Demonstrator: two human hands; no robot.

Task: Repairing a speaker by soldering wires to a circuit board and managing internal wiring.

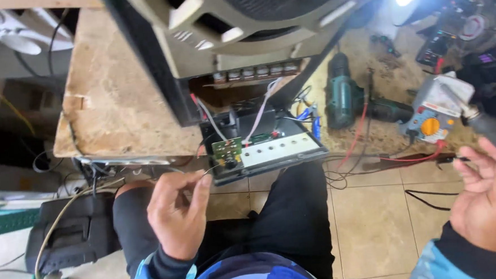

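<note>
A thin grey strand of solder wire (pixel 201 173) is pinched in the grip of the left hand (pixel 175 214), thumb and forefinger closed on it, its free end held just short of the small green circuit board (pixel 227 150). That board sits at the left end of the black control panel with a white faceplate (pixel 277 149), pulled out on coloured leads from the black speaker cabinet (pixel 209 39). The right hand (pixel 489 200) is spread open and empty, near a grey multimeter with an orange dial (pixel 434 113). The step is judged to be soldering preparation; an iron would be needed next

Left hand (pixel 176 212) pinched, right hand (pixel 491 197) open
</note>
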